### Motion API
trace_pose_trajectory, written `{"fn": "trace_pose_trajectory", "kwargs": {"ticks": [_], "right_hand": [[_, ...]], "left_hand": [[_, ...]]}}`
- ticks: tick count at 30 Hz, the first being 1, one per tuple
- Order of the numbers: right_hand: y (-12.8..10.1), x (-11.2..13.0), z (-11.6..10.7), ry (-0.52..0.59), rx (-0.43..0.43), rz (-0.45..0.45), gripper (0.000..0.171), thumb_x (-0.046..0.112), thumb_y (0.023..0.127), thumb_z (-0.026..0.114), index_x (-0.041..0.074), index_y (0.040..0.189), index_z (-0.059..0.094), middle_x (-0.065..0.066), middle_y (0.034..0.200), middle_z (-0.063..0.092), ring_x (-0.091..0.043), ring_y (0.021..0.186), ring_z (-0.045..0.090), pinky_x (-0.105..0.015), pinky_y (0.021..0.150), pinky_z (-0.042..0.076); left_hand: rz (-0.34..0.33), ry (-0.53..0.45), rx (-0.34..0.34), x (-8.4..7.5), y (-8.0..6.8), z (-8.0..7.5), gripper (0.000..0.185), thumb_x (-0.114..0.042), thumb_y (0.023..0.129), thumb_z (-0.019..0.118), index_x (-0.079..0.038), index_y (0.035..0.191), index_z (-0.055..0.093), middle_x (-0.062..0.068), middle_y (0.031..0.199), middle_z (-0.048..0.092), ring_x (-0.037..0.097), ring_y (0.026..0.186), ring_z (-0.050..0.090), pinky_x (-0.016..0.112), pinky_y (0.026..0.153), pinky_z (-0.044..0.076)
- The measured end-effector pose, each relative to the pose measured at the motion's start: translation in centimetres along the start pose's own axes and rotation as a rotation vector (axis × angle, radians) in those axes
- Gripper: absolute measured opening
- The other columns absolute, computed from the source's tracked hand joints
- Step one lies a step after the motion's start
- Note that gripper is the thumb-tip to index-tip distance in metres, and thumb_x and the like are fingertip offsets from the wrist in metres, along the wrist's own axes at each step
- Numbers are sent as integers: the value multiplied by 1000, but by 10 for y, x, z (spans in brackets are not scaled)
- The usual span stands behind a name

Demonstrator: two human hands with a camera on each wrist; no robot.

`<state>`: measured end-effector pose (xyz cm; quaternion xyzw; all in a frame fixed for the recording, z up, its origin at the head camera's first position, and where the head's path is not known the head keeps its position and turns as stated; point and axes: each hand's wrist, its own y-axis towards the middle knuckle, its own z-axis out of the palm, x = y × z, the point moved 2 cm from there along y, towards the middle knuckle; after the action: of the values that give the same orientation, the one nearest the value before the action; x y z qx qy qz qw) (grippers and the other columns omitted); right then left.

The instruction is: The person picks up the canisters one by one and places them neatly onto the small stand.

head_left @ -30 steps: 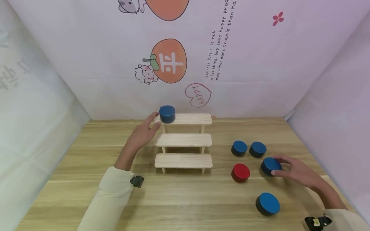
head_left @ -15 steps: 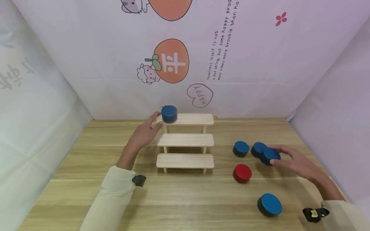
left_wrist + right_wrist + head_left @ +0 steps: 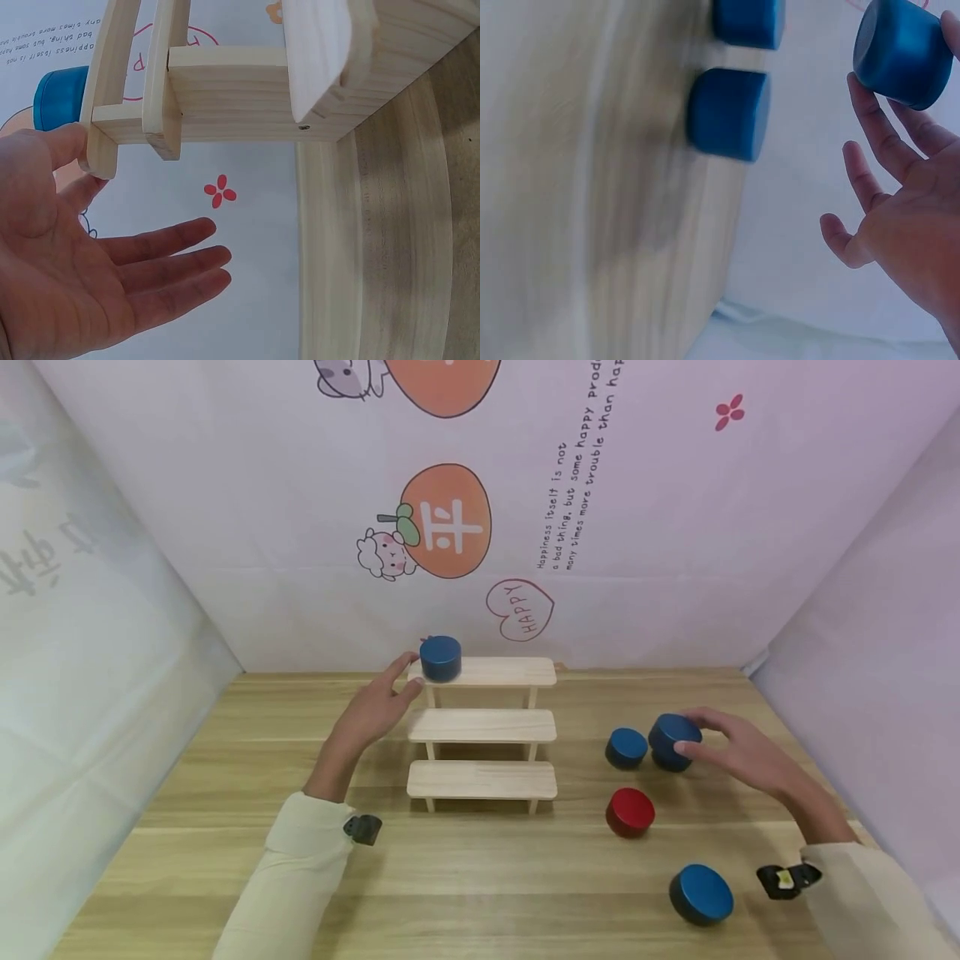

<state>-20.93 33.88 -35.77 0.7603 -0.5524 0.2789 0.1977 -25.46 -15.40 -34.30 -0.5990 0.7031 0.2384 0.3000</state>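
My right hand [image 3: 738, 756] pinches a short blue cylinder [image 3: 673, 728] between thumb and fingers. The right wrist view shows this held blue cylinder [image 3: 904, 54] lifted off the table. In the head view it overlaps another blue cylinder [image 3: 670, 763] standing below it. At the left end of a three-tier wooden shelf [image 3: 510, 725], my left hand [image 3: 369, 706] has thumb and index finger on either side of the top board's end [image 3: 103, 154], its other fingers extended. One blue cylinder [image 3: 441, 658] sits on that top board, beside the fingertips.
On the table right of the shelf stand a smaller blue cylinder [image 3: 626, 747], a red cylinder [image 3: 630, 812] and, nearer the front, a wider blue cylinder [image 3: 701, 894]. White printed cloth [image 3: 637, 610] hangs behind the table and along both sides.
My right hand has raised the blue cylinder from the table and carried it back and slightly left, over another blue one. The left hand keeps its place at the shelf.
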Motion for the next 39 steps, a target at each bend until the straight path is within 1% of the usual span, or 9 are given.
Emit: {"fn": "trace_pose_trajectory", "kwargs": {"ticks": [8,13,18,26,35,39], "right_hand": [[18,20,0,-25,7,-27,59,33,98,63,-7,140,48,-29,135,52,-47,126,43,-73,96,33],[28,31,5,-45,17,-18,65,39,98,62,-5,143,46,-29,138,50,-47,127,43,-72,96,34],[38,39,7,-57,14,-17,68,42,97,62,-5,144,45,-29,140,48,-47,129,42,-71,99,33],[46,47,7,-44,16,-29,67,41,97,63,-5,143,46,-29,140,49,-47,129,42,-71,100,32],[50,52,7,-46,26,-32,69,41,97,63,-5,144,45,-30,141,47,-47,130,41,-71,101,31],[55,60,6,-47,32,-32,69,44,97,61,-3,145,44,-28,142,46,-48,131,39,-72,100,31]], "left_hand": [[-14,0,-3,-1,-1,0,61,-49,106,38,-28,161,23,15,157,35,43,126,52,68,97,39],[-16,-1,-1,2,-2,1,61,-50,106,38,-28,161,23,14,158,34,43,126,52,68,97,38],[-10,-5,-7,4,-2,2,62,-52,105,37,-28,161,23,13,159,33,43,127,52,69,97,38],[13,-10,-14,2,-1,2,62,-52,105,38,-27,160,24,14,158,34,43,126,52,69,97,38],[1,-3,-5,1,-1,1,61,-51,105,39,-29,160,24,17,156,38,43,126,52,69,97,38],[2,-4,-7,1,-1,0,61,-50,105,39,-28,160,25,18,154,40,43,126,52,68,97,39]]}}
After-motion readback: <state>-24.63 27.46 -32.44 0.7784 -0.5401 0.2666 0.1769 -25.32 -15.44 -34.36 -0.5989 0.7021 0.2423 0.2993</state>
